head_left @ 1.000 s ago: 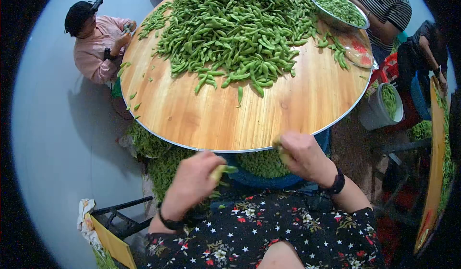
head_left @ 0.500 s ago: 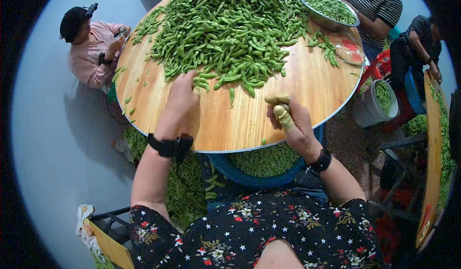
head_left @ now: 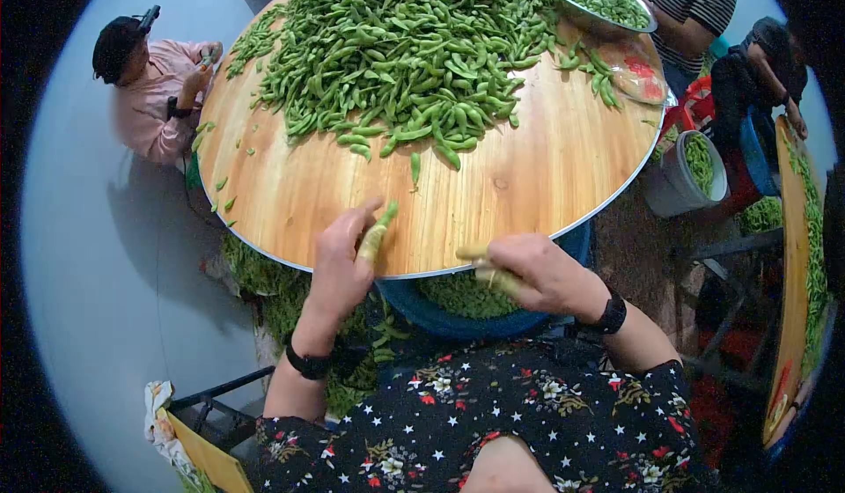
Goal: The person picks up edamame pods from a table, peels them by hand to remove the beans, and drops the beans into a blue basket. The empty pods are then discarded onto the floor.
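A large heap of green bean pods covers the far part of the round wooden table. My left hand is over the near edge, closed on a green pod between thumb and fingers. To its right, my right hand is closed, thumb and finger together, above a blue tub of shelled beans. The fingers of both hands have yellowish coverings. What my right hand holds, if anything, is too small to make out.
A metal bowl of beans stands at the far right beside a plastic bag. People sit left and right of the table. A white bucket of pods and another table are at the right. Pods lie on the floor.
My left hand has come back from the heap to the near edge with a pod. My right hand has moved down and slightly left, over the tub.
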Demonstrator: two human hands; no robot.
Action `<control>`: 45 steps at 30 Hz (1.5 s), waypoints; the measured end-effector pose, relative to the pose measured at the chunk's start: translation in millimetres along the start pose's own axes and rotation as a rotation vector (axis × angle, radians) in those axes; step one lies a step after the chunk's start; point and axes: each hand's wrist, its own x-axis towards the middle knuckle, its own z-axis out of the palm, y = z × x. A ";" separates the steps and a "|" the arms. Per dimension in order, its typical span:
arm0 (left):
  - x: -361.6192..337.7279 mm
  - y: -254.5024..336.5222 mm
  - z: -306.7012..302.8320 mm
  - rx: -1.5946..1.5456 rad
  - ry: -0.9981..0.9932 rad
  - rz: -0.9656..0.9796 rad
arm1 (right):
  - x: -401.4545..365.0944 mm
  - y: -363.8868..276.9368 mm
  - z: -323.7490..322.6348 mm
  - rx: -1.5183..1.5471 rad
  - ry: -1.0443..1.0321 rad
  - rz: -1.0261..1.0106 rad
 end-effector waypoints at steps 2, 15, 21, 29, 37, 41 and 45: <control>-2.6 15.2 7.5 -0.109 0.002 0.030 | 3.7 -6.9 -0.2 0.208 0.036 0.147; -3.2 48.9 42.4 -0.460 -0.010 0.069 | 15.2 -8.0 20.4 1.034 0.172 0.416; -18.0 63.9 28.1 -0.257 -0.047 0.289 | 6.5 -19.9 14.2 1.128 0.116 0.423; -13.6 52.3 41.7 -0.798 -0.257 -0.394 | 9.6 -3.6 19.4 1.515 0.118 0.550; -14.7 54.5 49.6 -0.415 0.039 -0.173 | 14.5 -10.1 28.3 1.301 0.147 0.619; -8.8 46.2 56.4 -0.532 0.038 -0.164 | 13.1 -2.7 28.6 0.892 0.222 0.600; -8.3 48.3 51.7 -0.354 0.030 -0.003 | 16.5 -7.8 19.2 0.079 0.532 0.202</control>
